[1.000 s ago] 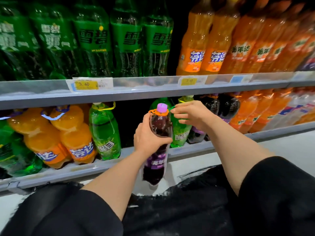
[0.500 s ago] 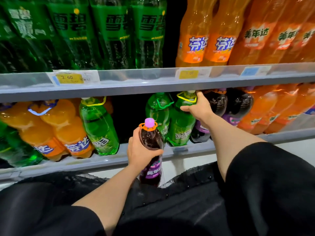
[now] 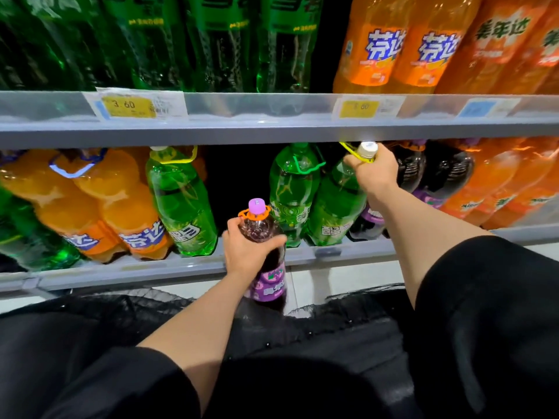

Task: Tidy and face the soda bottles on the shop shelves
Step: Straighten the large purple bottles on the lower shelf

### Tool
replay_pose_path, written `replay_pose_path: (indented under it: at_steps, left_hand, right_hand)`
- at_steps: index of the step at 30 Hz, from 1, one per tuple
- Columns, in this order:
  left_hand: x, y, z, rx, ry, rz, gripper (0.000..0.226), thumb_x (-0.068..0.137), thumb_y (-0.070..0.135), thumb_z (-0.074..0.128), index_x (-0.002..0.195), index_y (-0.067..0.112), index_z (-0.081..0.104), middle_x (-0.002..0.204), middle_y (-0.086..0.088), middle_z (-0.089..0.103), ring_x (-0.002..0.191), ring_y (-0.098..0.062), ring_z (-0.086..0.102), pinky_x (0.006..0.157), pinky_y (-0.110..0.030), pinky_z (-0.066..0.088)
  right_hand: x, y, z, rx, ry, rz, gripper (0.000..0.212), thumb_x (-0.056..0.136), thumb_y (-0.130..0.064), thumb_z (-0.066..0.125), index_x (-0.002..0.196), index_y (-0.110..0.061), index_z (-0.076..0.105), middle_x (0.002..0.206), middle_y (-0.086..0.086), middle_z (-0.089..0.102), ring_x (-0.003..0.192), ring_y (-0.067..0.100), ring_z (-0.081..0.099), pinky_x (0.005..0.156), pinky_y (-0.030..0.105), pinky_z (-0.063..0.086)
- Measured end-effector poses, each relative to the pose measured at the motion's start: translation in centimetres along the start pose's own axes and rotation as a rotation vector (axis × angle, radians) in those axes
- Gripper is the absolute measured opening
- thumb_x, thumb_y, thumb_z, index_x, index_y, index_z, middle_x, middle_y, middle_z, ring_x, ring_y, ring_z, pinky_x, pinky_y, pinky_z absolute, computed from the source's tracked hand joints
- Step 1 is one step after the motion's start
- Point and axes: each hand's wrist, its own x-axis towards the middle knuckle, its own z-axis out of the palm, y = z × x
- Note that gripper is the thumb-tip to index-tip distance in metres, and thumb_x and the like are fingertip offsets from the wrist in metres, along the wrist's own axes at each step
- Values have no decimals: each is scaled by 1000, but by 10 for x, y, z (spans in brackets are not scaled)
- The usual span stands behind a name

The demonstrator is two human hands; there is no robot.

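Gripping the grape bottle [image 3: 262, 237] in our left hand [image 3: 246, 252], our right hand [image 3: 373, 173] pinched a green bottle [image 3: 335, 207] neck at one o'clock, seemingly crowded by dark bottles [image 3: 435, 173].

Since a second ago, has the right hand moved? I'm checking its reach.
Yes. The right hand has gone up to the green bottle's cap, just under the upper shelf edge.

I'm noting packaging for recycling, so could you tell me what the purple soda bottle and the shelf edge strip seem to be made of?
The purple soda bottle in the left hand looks like clear glossy plastic: dark liquid shows through, with a printed film label. The shelf edge strip looks like translucent, frosted plastic over price tags, probably on painted metal.
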Motion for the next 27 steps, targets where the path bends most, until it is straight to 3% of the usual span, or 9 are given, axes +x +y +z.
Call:
replay_pose_path:
  at_steps: [2, 4, 6, 10, 15, 22, 27]
  left_hand:
    - [7, 8, -5, -11, 23, -35, 72, 60, 49, 86, 109, 14, 47, 108, -5, 56, 101, -26, 57, 85, -37, 46]
    - [15, 14, -14, 24, -15, -29, 62, 69, 42, 82, 113, 16, 47, 106, -1, 58, 102, -26, 56, 83, -34, 42]
    - [23, 18, -24, 74, -128, 2, 58, 72, 35, 80, 121, 24, 51, 109, 2, 59, 103, -23, 56, 87, -32, 41]
    - [25, 23, -28, 130, -289, 14, 33, 72, 32, 81, 98, 15, 70, 100, -5, 72, 100, -25, 65, 90, -37, 49]
    - [15, 18, -26, 112, -288, 64, 33, 77, 40, 77, 101, 19, 69, 97, -4, 72, 97, -23, 65, 91, -36, 50]
    - [-21, 17, -27, 219, -227, 175, 26, 79, 40, 74, 94, 20, 66, 89, 1, 66, 91, -23, 60, 75, -30, 45]
    - [-50, 15, -29, 58, -338, 185, 29, 62, 33, 82, 87, 31, 68, 98, -2, 72, 95, -26, 65, 89, -44, 52]
  right_hand:
    - [-6, 1, -7, -1, -30, -14, 15, 79, -21, 75, 84, -22, 60, 89, 1, 61, 83, 17, 54, 78, 31, 45]
    - [-12, 5, -12, 6, -47, -40, 18, 76, -25, 77, 77, -25, 59, 84, 1, 62, 80, 17, 55, 78, 33, 47]
    - [-18, 11, -19, -14, -52, -74, 21, 76, -31, 79, 84, -19, 63, 84, 2, 64, 80, 16, 56, 79, 33, 48]
    - [-38, 18, -30, -125, -35, -130, 34, 77, -39, 78, 89, -10, 69, 85, 5, 69, 81, 20, 61, 76, 36, 49]
    - [-68, 12, -34, -241, 128, -113, 35, 77, -51, 73, 88, -19, 68, 85, 5, 68, 77, 17, 54, 66, 28, 36]
    - [-96, -19, -73, -242, 291, -61, 48, 79, -58, 67, 98, -14, 70, 98, 9, 69, 93, 28, 60, 72, 29, 37]
    - [-113, -17, -87, -230, 218, 41, 42, 76, -57, 71, 85, -17, 67, 89, 9, 67, 89, 31, 63, 75, 36, 47]
